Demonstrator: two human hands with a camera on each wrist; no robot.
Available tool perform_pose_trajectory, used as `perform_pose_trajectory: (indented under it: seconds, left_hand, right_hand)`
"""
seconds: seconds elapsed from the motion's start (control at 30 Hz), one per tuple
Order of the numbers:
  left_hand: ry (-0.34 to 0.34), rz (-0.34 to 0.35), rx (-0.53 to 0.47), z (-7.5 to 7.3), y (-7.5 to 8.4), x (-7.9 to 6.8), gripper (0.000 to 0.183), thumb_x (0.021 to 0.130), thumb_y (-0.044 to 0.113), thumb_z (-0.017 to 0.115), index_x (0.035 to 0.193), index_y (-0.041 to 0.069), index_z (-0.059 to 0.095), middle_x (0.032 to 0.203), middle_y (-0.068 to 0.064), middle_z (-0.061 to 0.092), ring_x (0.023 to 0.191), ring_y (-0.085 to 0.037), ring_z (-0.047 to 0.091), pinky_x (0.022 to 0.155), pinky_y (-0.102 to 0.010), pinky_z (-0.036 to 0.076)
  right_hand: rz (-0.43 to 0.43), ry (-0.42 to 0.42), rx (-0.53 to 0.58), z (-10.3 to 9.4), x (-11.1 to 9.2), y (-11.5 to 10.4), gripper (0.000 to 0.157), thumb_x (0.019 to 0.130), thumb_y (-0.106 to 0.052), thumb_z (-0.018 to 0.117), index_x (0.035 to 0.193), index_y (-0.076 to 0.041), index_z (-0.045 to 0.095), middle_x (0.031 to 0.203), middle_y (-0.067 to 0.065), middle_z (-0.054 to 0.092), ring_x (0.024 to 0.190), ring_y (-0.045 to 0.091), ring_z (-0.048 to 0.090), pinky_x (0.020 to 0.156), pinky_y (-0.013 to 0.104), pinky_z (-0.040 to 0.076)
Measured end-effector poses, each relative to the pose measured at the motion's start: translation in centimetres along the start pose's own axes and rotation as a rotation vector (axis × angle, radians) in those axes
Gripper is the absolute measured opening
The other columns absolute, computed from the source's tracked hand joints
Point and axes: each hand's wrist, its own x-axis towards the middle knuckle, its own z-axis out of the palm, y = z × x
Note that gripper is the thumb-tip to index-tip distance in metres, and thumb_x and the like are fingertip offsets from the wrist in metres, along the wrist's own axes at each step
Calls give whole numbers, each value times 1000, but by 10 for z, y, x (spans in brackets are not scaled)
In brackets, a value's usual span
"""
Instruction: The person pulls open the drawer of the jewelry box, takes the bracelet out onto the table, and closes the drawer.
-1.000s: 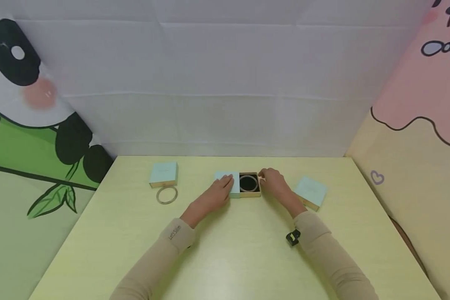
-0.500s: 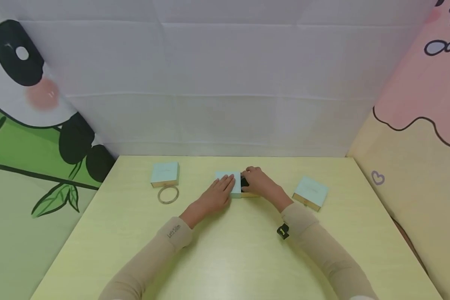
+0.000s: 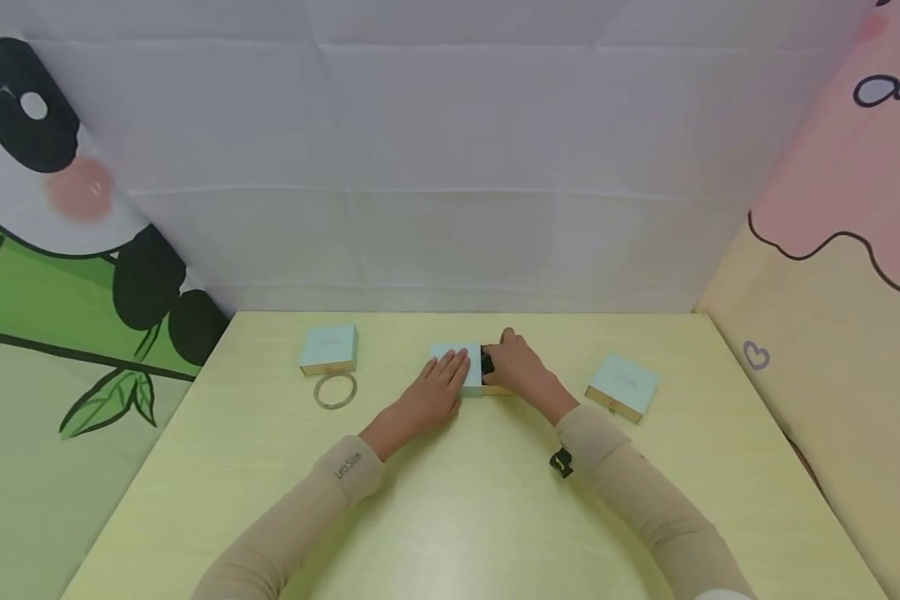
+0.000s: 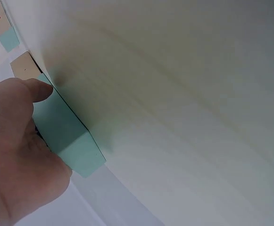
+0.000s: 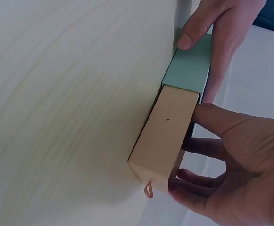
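A pale mint drawer box (image 3: pixel 474 380) sits at the table's back middle, its drawer (image 5: pixel 164 125) slid out to the right. My left hand (image 3: pixel 429 390) lies over the mint sleeve, with the thumb against its near side and the fingers across the top. The right hand (image 3: pixel 523 371) reaches into the drawer from above, thumb and fingers curled down past its rim. A bit of black lining (image 3: pixel 487 364) shows between sleeve and hand. The bangle seen earlier in this drawer is hidden behind the right hand; I cannot tell whether the fingers hold it.
A closed mint box (image 3: pixel 328 346) stands at the back left, with a thin round bangle (image 3: pixel 335 407) lying just in front of it. Another mint box (image 3: pixel 622 385) sits angled on the right. A white sheet (image 3: pixel 450 208) hangs behind the table.
My right hand has moved left from the drawer's right end to over and into the drawer, covering the bangle. The left hand stays on the sleeve.
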Motion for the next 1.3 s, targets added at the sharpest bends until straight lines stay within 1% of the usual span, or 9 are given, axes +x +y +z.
perform_pose_trajectory:
  seconds: [0.13,0.23,0.33,0.5,0.67,0.87,1.03,1.17,1.3]
  left_hand:
    - [1,-2,-14,0,-2,1,61,108,22,47,159,-4,24,166,-20,22,153,-36,22,122,-53,24]
    - [-10,-2,-25,-2,-2,1,61,109,22,46,159,-4,22,167,-20,20,154,-36,20,122,-53,23]
    - [-19,-8,-27,-4,-2,1,62,108,22,47,159,-3,22,167,-19,19,154,-35,19,122,-53,22]
    - [-31,-13,-29,-7,-3,1,63,108,22,47,160,-3,21,168,-19,18,155,-35,18,123,-53,21]
    - [-13,-6,-22,-7,-3,2,64,107,22,49,159,-3,22,167,-20,19,154,-36,19,122,-54,22]
    - [6,1,-9,-7,-3,6,64,106,21,51,158,-5,24,166,-22,21,153,-38,22,121,-56,24]
    - [6,0,15,-6,-2,10,64,106,21,51,158,-5,24,166,-21,21,153,-38,23,121,-56,25]
    - [27,-14,19,-3,0,12,63,106,21,51,158,-4,27,166,-20,24,153,-37,24,121,-55,25]
    - [9,-14,0,1,4,8,63,106,22,51,158,-4,26,166,-21,23,153,-38,23,121,-56,25]
  right_hand:
    - [-5,-1,-11,-3,2,-3,54,93,-25,77,140,-4,61,124,27,51,94,32,62,81,43,57]
    - [-4,-4,-3,-5,3,-5,54,93,-24,77,140,-3,61,125,28,50,90,31,63,80,42,58]
    - [-7,11,14,-5,5,-5,54,91,-23,78,139,-3,61,123,26,50,89,29,62,80,41,58]
    - [-34,29,-11,-5,5,-5,53,91,-25,79,136,-2,64,119,23,52,89,28,63,81,40,59]
    - [-46,50,-19,-6,4,-5,45,91,-23,79,128,-1,68,112,20,53,87,28,63,80,40,59]
    - [-39,67,-37,-2,6,-4,41,92,-22,78,125,1,68,109,20,54,84,28,63,77,39,59]
    - [-28,76,-69,2,7,-2,40,93,-22,77,124,1,67,105,21,57,82,26,62,72,36,59]
    - [-22,98,-48,3,5,-1,43,92,-21,77,128,2,66,104,22,58,83,27,61,73,37,59]
    - [-27,83,-27,5,1,0,36,92,-21,78,119,1,70,101,20,60,84,27,61,76,39,58]
